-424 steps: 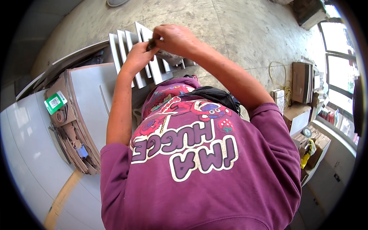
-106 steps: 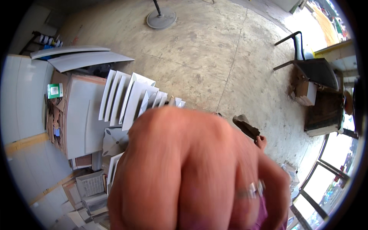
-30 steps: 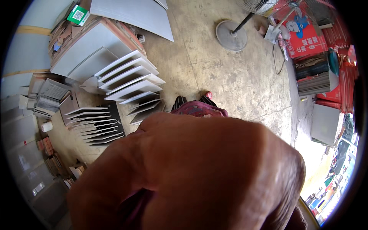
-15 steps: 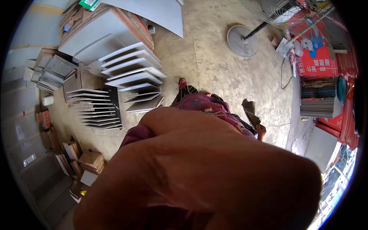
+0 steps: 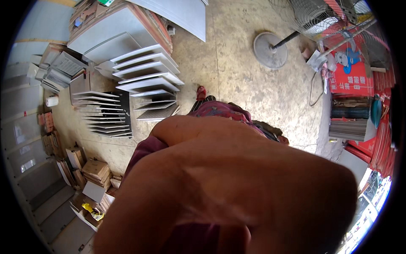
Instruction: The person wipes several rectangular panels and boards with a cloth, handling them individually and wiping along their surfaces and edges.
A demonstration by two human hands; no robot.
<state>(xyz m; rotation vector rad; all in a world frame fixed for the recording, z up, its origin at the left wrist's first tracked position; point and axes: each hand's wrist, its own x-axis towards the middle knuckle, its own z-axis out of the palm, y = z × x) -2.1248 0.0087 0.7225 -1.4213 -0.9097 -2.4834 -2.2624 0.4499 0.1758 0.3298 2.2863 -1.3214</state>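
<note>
Lower half of the view blocked by a bare forearm (image 5: 237, 190), very close to the lens and out of focus; which arm cannot be told. Neither of the hands visible, so state of grip cannot be told: not possible to say whether released, clenched or grasping anything. Purple sleeve (image 5: 141, 154) showing at the arm's left edge, patterned purple garment (image 5: 220, 109) above it.

Nearest items beyond the arm: fanned stack of white panels (image 5: 148, 76), leaning edge-on in a row on the concrete floor (image 5: 237, 72), upper left of centre. Just beside it to the left, a second row of thin panels in a dark rack (image 5: 105, 114). Behind both, large flat grey boards (image 5: 110, 34) piled on a reddish base. Big grey sheet (image 5: 182, 15) lying at the top edge.

Left margin: cardboard boxes (image 5: 95, 169) and small white cartons on the floor.

Upper right: round base of a standing fan (image 5: 270, 51), pole slanting to its wire cage (image 5: 313, 15). Right margin: red packaging (image 5: 353, 76), stacked sheets (image 5: 349, 127) below it.
</note>
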